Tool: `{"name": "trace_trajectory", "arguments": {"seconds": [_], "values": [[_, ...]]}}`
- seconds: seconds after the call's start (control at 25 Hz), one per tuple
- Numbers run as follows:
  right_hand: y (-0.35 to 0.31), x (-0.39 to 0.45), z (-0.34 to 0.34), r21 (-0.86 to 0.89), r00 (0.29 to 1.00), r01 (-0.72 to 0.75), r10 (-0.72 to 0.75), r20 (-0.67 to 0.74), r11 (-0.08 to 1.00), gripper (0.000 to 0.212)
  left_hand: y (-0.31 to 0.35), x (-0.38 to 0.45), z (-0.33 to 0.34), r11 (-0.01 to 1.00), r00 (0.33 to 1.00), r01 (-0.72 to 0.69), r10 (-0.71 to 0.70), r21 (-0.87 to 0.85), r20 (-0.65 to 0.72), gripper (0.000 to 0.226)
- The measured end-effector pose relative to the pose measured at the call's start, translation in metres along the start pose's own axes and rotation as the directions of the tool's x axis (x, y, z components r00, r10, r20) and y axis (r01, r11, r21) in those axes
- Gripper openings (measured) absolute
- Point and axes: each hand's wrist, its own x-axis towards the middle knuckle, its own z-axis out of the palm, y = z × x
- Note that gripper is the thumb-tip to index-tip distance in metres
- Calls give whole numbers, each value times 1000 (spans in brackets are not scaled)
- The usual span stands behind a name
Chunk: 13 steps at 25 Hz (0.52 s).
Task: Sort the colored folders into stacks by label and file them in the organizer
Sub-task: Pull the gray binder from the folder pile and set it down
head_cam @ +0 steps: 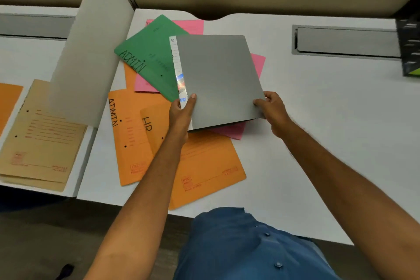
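Head view is showing the left hand [181, 111] pinching the near left corner of a grey folder [220, 79], thumb on top, while the right hand [272, 111] is gripping its near right corner with curled fingers [259, 102]. The folder is hovering tilted above a green ADMIN folder [147, 57], pink folders [258, 61] and orange folders [204, 166] scattered on the white bench [318, 120].

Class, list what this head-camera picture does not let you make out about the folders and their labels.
- Grey folder, held by left hand and right hand: no label shows on its upper face.
- Pink folders: labels hidden under the grey and green folder.
- Orange folder: small print blurred.
- Dark object: cut off by right edge.
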Motion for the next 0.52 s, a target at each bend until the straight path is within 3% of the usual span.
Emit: {"name": "trace_trajectory", "arguments": {"seconds": [0.28, 0.52], "values": [[63, -48, -148, 72, 995, -11, 18, -96, 997, 46, -39, -99, 121, 993, 996, -62, 55, 100, 68, 36], [121, -79, -294, 107, 987, -17, 34, -159, 994, 44, -88, -194, 240, 993, 992, -2, -13, 115, 127, 47]]}}
